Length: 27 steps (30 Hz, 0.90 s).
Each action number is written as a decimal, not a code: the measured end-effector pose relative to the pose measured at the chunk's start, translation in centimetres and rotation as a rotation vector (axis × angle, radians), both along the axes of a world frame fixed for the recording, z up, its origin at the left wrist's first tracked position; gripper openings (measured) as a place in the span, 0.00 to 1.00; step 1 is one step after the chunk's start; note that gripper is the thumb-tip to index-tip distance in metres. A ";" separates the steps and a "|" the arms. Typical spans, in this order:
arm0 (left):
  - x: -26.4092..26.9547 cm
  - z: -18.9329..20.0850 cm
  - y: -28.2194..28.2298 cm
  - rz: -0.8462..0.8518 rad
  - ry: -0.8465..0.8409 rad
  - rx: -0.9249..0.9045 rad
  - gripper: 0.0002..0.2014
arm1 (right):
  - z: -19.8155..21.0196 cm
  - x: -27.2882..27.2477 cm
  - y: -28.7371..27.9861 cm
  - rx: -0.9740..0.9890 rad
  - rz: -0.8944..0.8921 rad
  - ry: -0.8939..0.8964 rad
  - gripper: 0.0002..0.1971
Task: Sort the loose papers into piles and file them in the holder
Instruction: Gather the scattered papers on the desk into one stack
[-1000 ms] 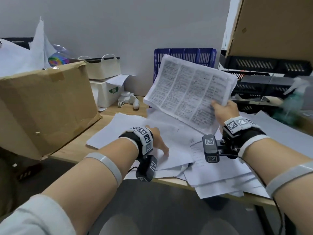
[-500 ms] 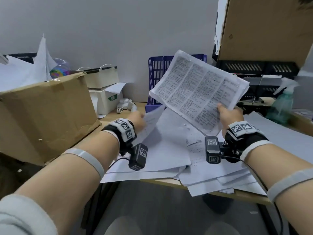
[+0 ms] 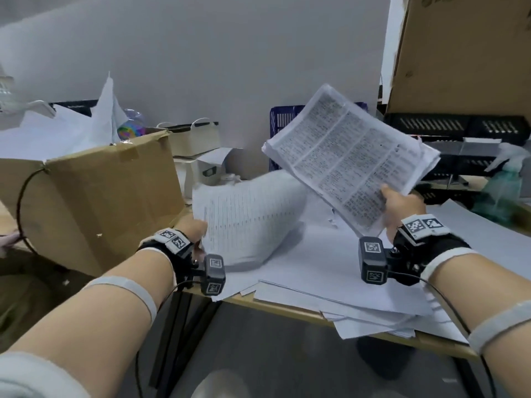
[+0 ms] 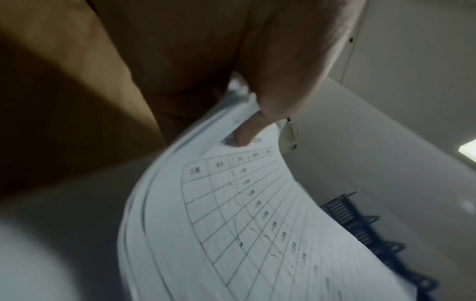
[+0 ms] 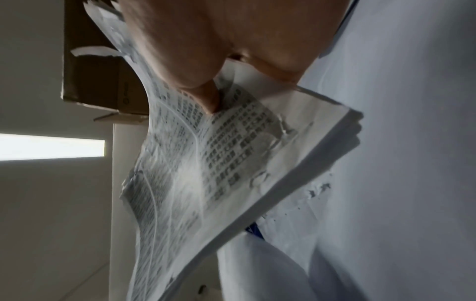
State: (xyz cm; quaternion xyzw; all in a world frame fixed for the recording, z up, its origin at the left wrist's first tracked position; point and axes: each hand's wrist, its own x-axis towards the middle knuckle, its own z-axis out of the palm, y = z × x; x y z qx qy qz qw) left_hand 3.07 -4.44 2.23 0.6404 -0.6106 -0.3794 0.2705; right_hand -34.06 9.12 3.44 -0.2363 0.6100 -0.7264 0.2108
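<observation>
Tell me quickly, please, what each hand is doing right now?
Left hand: pinching the table-printed sheets.
Right hand: gripping the text-printed stack.

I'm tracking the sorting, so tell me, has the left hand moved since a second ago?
Yes. The left hand has come up off the papers on the desk and now pinches a lifted table sheet, nearer the cardboard box.

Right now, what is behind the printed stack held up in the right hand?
Behind the dense-text paper stack stands a blue mesh plastic file holder; only its left part and top edge show, the rest is covered.
</observation>
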 end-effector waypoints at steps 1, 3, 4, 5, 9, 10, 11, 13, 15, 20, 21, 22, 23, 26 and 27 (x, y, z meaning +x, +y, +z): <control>0.7 -0.8 -0.3 -0.023 -0.060 -0.034 0.12 | -0.5 0.0 -0.5 0.019 0.034 -0.009 0.17; 2.0 -2.1 -0.4 -0.057 -0.037 -0.071 0.06 | -1.7 -0.3 -2.0 0.034 0.122 -0.006 0.14; 2.7 -2.3 -0.4 -0.068 -0.016 -0.078 0.03 | -2.1 -0.1 -2.6 0.047 0.171 0.012 0.10; 3.5 -3.0 -0.8 -0.071 0.029 -0.075 0.03 | -2.1 0.5 -2.9 0.065 0.213 0.033 0.06; 6.7 -4.6 -2.1 -0.011 0.304 0.017 0.15 | -2.7 3.7 -5.0 0.201 0.372 0.127 0.12; 7.5 -4.8 -2.3 0.008 0.415 0.057 0.17 | -3.3 4.2 -6.0 0.238 0.394 0.172 0.19; 8.0 -4.9 -2.4 0.023 0.491 0.076 0.16 | -3.9 4.7 -7.0 0.258 0.429 0.202 0.25; 8.3 -4.1 -1.6 0.031 0.555 0.087 0.16 | -4.3 6.1 -8.4 0.277 0.480 0.220 0.28; 8.1 -3.2 -0.9 -0.007 0.644 0.081 0.19 | -3.6 8.2 -8.6 0.255 0.498 0.223 0.20; 7.0 -0.7 0.5 -0.072 0.830 0.015 0.20 | -2.5 10.7 -9.9 0.124 0.588 0.190 0.12; 6.8 -0.2 0.9 -0.104 0.834 0.003 0.25 | -2.3 10.9 -10.1 0.107 0.581 0.200 0.11; 6.6 0.3 1.1 -0.146 0.821 -0.005 0.32 | -2.1 11.0 -10.3 0.090 0.551 0.215 0.09; 6.3 0.8 1.3 -0.194 0.796 -0.028 0.39 | -1.6 11.1 -10.2 0.085 0.499 0.247 0.10; 4.3 1.9 1.9 -0.310 0.743 -0.179 0.34 | 0.1 11.0 -8.9 0.047 0.370 0.365 0.17; 3.4 2.0 1.5 -0.293 0.738 -0.234 0.28 | 0.8 10.7 -8.3 0.024 0.340 0.386 0.16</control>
